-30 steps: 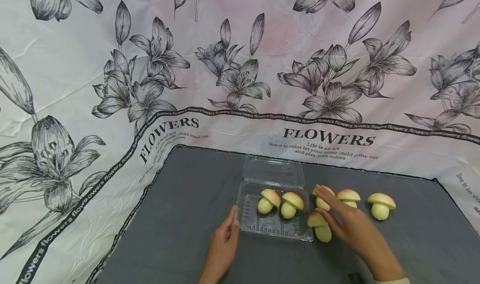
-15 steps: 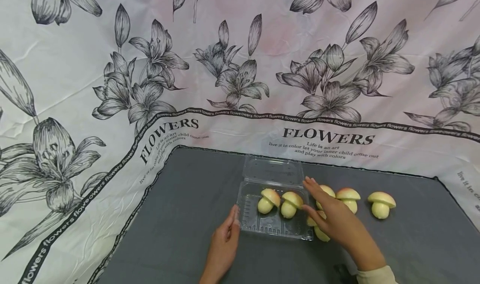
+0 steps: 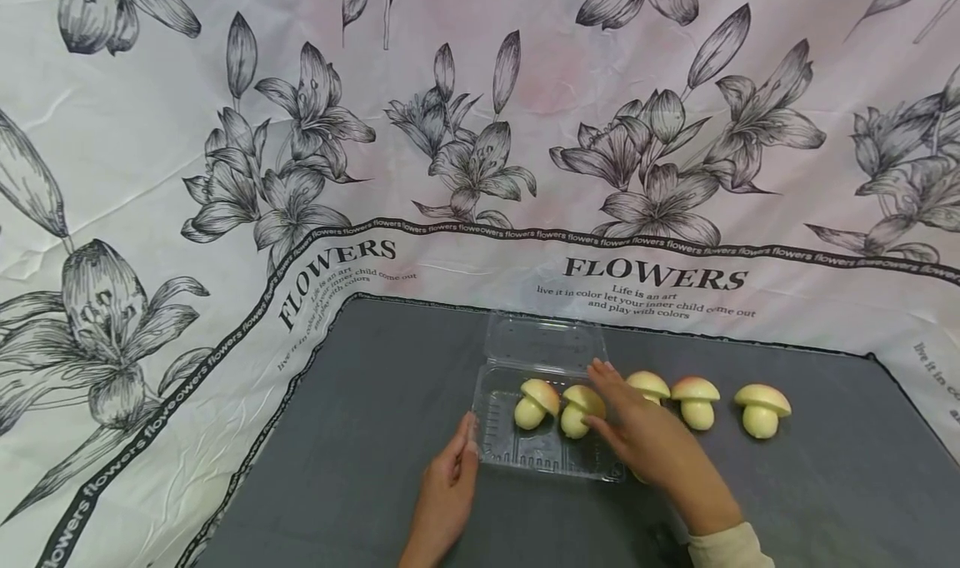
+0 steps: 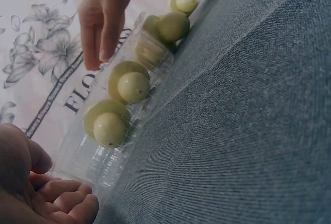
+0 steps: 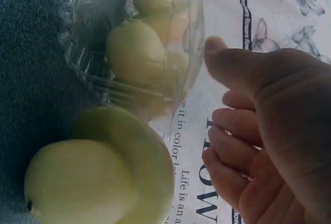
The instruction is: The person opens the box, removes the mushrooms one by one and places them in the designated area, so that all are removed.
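Note:
A clear plastic container (image 3: 525, 457) lies with its lid (image 3: 546, 339) flipped back. Two pale yellow-green, mushroom-shaped pieces (image 3: 530, 414) with reddish caps sit inside, side by side. My left hand (image 3: 445, 486) holds the container's left edge, its thumb and fingertips at the rim; in the left wrist view the fingers (image 4: 67, 198) curl there. Over the container's right end is my right hand (image 3: 651, 443), fingers extended and nothing in it. Below it, a mushroom-shaped piece (image 5: 83, 177) lies just outside the container, mostly hidden in the head view.
To the container's right, further mushroom-shaped pieces stand in a row, the outermost piece (image 3: 761, 410) set apart. Everything rests on a dark grey cloth (image 3: 360, 401). A flower-printed white sheet (image 3: 480, 276) hangs behind and along the left side.
My right hand has moved left, from over the pieces on the right to over the container's right end. My left hand and the container have stayed in place.

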A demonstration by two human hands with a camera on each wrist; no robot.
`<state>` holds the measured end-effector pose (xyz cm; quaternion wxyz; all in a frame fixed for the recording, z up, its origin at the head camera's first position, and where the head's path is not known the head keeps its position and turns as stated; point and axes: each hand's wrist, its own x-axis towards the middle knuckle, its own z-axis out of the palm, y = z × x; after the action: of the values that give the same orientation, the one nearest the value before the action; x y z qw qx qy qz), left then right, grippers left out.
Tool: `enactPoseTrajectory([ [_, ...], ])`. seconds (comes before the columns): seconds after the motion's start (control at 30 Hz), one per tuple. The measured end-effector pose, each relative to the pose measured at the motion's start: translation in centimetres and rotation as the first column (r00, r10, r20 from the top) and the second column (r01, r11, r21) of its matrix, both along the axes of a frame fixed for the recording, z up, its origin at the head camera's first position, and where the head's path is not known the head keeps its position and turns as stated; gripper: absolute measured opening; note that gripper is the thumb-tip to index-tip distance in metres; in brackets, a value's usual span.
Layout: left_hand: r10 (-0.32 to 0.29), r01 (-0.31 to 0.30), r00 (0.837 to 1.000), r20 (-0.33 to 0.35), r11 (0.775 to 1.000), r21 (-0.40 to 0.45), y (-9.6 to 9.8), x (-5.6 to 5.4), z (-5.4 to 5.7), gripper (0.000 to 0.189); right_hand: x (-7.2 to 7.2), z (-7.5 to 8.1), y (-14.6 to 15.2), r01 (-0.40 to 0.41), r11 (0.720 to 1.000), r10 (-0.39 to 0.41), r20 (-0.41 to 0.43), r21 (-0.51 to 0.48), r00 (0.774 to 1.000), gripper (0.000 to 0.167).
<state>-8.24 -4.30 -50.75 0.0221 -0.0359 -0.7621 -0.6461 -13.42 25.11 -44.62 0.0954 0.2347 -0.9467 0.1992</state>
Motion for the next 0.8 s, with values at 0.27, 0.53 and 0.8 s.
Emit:
enactPoseTrajectory([
  [0.27, 0.003, -0.003, 1.000, 0.015, 1.000, -0.004, 0.0, -0.1, 0.0, 0.051, -0.2, -0.2, -1.1, 0.021, 0.998, -0.020, -0.025, 0.057, 0.999, 0.071],
  [0.53, -0.006, 0.006, 1.000, 0.017, 1.000, 0.010, 0.0, 0.0, -0.1, 0.051, -0.2, -0.7, -1.5, 0.036, 0.996, -0.034, -0.024, 0.085, 0.999, 0.070],
  [0.8, 0.000, 0.000, 1.000, 0.020, 1.000, -0.001, -0.1, 0.0, 0.1, 0.050, -0.4, -1.6, -1.7, 0.046, 0.990, -0.042, -0.029, 0.133, 0.999, 0.055],
])
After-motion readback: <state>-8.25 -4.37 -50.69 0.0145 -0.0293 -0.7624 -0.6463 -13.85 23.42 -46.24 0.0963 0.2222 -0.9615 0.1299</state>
